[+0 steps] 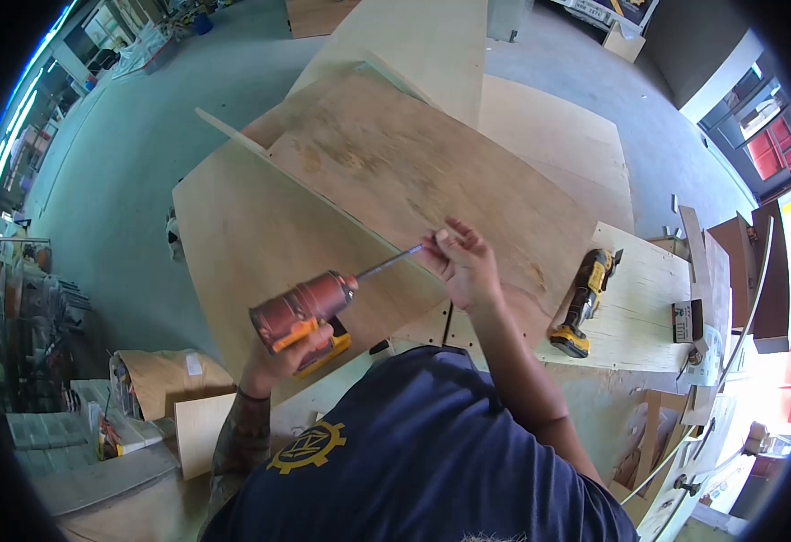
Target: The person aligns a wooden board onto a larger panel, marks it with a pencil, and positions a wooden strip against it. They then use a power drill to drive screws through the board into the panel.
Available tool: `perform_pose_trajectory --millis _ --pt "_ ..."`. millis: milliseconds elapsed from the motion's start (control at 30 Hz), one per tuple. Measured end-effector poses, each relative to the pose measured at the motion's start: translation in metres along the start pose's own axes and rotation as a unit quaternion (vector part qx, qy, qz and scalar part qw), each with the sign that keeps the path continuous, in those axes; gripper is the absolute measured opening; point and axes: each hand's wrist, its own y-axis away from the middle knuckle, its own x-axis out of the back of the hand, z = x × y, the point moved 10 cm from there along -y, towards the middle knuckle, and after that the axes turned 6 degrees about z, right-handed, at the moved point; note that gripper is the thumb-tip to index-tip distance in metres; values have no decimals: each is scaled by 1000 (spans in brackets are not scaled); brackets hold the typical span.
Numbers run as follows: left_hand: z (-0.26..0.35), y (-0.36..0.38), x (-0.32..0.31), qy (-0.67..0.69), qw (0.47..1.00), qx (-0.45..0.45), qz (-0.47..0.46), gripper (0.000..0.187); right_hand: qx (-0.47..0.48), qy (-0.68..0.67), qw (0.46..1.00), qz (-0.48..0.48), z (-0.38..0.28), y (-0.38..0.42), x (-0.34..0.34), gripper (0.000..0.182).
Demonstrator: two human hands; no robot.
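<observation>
A cordless driver with a worn red body and yellow-orange trim lies in the grasp of my left hand. Its long, thin bit points up and to the right, above the panels. My right hand pinches the far end of that bit; whether a small piece sits between the fingers cannot be made out. Under both hands, a brown plywood panel overlaps a second wood panel, and a narrow upright strip runs between them. A yellow-and-black battery shows just below the driver.
At the right, a yellow-and-black power tool rests on a pale board, beside a small box. Larger pale sheets extend behind the panels. A brown paper bag and grey bins stand at the lower left.
</observation>
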Motion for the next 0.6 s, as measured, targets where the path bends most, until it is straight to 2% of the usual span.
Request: perform_pose_trajectory --millis 67,133,300,367,533,600 --pt "6 1 13 3 1000 -3 14 26 -50 -74 995 -34 34 6 -27 46" --pt "0 5 25 -44 999 -24 -2 28 -69 -85 993 -53 53 9 -42 45" --pt "-22 12 55 -58 998 -24 -5 28 -107 -134 983 -70 94 15 -64 42" --pt "-38 16 66 -55 998 38 -1 27 -117 -117 984 -70 103 17 -67 41" --pt "-56 17 73 -40 993 107 -17 26 -148 -97 983 -50 128 16 -61 36" --pt "-62 17 69 -24 990 136 -20 26 -163 -134 976 -57 138 12 -62 22"
